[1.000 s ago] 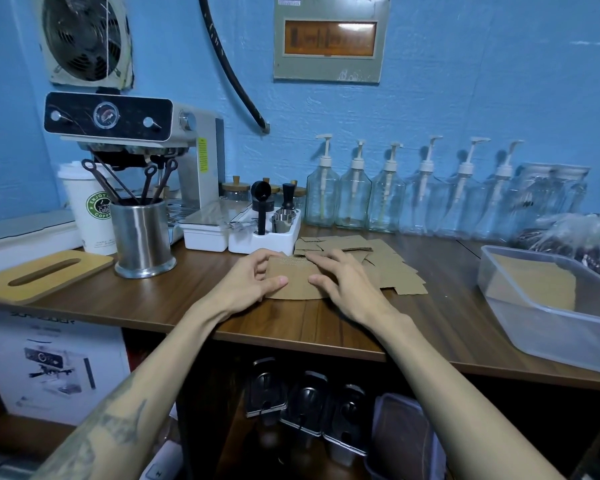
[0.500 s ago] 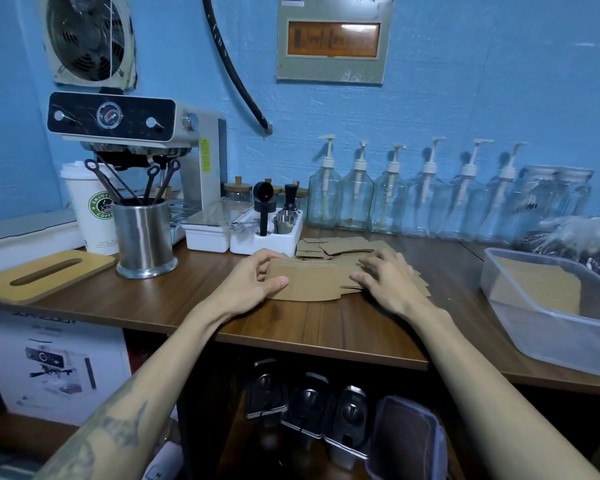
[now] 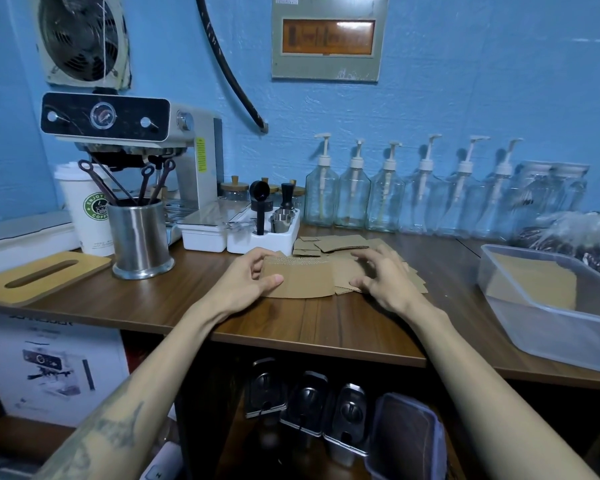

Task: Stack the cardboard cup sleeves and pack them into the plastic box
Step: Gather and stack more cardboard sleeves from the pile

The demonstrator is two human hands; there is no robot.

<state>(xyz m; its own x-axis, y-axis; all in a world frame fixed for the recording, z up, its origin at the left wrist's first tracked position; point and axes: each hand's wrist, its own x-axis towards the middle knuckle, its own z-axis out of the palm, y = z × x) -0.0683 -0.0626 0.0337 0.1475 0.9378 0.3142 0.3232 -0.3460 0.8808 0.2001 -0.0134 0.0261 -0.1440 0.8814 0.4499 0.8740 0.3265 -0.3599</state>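
**Cup sleeves half gathered on a wooden counter, box waiting at the right**

Cardboard cup sleeves (image 3: pixel 329 265) lie flattened in a loose spread near the middle of the counter (image 3: pixel 326 327), slightly toward its back edge. The left hand (image 3: pixel 246 282) grips a small squared stack of sleeves (image 3: pixel 300 280) at its left end, thumb on top and fingers curled behind it. The right hand (image 3: pixel 385 275) rests just beside that stack on the scattered sleeves, its fingers spread and bent, fingertips pressing the cardboard; it holds nothing that can be made out.

A clear plastic box (image 3: pixel 520 306) sits at the counter's right end, well apart from the hands, and overhangs the front edge a little. Some brown sleeves (image 3: pixel 534 282) already lie inside it.

Behind the sleeves, a white tray of coffee tools (image 3: pixel 243 240) and a row of glass pump bottles (image 3: pixel 388 199) line the back edge.

What could go wrong, as a judgement: the stack is held at one end only, so lifting it that way may let it fan out and drop sleeves. Sliding loose sleeves could push some off the front edge. A hard knock on the overhanging box might tip it.
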